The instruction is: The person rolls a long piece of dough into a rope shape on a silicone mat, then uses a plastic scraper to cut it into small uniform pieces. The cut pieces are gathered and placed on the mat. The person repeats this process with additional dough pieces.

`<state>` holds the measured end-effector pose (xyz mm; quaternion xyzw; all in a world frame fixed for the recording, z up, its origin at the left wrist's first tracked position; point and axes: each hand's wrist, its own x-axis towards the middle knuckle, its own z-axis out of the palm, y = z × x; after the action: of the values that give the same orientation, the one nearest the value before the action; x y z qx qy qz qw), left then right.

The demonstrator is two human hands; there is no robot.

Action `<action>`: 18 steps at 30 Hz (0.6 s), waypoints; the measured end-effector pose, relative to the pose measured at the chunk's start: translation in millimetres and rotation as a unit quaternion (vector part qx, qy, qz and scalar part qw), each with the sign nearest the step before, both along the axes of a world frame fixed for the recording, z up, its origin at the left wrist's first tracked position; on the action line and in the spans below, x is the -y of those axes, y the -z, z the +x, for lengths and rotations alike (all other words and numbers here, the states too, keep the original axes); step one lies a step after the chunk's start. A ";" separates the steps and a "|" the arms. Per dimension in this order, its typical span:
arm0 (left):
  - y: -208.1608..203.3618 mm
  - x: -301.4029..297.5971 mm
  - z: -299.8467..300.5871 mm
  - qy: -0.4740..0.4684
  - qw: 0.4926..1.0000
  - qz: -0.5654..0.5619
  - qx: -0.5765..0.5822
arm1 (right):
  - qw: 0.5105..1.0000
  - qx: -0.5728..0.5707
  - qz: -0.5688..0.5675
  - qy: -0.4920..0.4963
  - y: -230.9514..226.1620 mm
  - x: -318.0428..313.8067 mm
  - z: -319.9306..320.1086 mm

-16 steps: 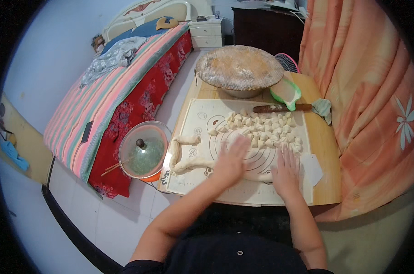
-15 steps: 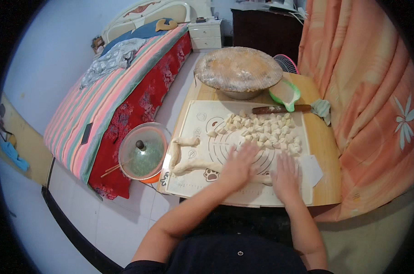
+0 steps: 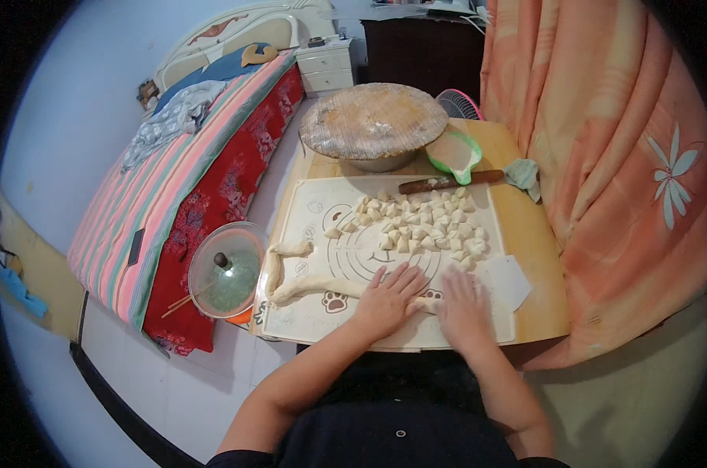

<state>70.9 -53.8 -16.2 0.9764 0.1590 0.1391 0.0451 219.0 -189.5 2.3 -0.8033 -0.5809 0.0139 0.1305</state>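
Note:
A long rope of dough (image 3: 316, 285) lies along the near side of the white printed mat (image 3: 291, 326), bent round at its left end. My left hand (image 3: 388, 303) rests palm down over the rope with its fingers stretched and slightly spread. Beside it, my right hand (image 3: 464, 316) is over the rope's right end, fingers extended and somewhat blurred; it is open too. Part of the rope is hidden beneath both hands. Beyond them, many small cut dough pieces (image 3: 424, 226) are scattered in a loose pile on the mat.
Behind the pieces lie a dark rolling pin (image 3: 439, 183), a green-rimmed scoop (image 3: 456, 156) of flour and a large covered basin (image 3: 374, 125). A white scraper (image 3: 511, 282) lies at right. A glass-lidded pot (image 3: 227, 277) stands left of the table. An orange curtain (image 3: 595, 195) hangs at right.
My left hand has come down toward me, nearer the table's front edge and onto the rope. My right hand has shifted slightly. The whole view has swung a little to the right.

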 end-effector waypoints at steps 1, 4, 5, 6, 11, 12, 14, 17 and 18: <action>-1.9 1.8 -3.0 0.005 1.000 -0.005 -0.024 | 1.000 -0.012 -0.016 -0.015 -2.2 12.9 -2.8; -8.4 13.2 -36.4 0.041 0.997 -0.021 -0.055 | 0.998 -0.029 -0.003 -0.053 -2.8 56.2 -13.4; -11.8 14.8 -39.9 0.033 0.997 -0.027 -0.058 | 0.997 -0.056 0.011 -0.057 -3.1 60.7 -5.3; -14.3 18.2 -43.2 0.031 0.997 -0.036 -0.064 | 0.995 -0.087 0.022 -0.053 -2.5 65.2 2.2; -46.1 33.6 8.1 0.103 0.989 -0.102 0.019 | 0.979 -0.185 0.077 -0.047 -16.5 54.7 28.6; -32.4 39.3 21.3 0.119 0.984 -0.111 0.072 | 0.978 -0.179 0.106 -0.022 -36.0 55.0 26.0; -15.1 51.9 36.1 0.111 0.988 -0.096 0.046 | 0.978 -0.160 0.113 0.078 -49.8 61.6 37.6; 0.8 54.8 50.7 0.105 0.992 -0.070 0.026 | 0.977 -0.081 0.090 0.177 -31.8 79.0 71.0; -0.4 50.8 56.4 0.096 0.991 -0.088 0.008 | 0.976 -0.048 0.073 0.201 -18.6 83.1 80.6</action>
<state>127.3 -104.7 -15.8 0.9783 0.0755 0.1277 0.1449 299.6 -272.5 20.9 -0.8902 -0.4004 -0.0170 0.2167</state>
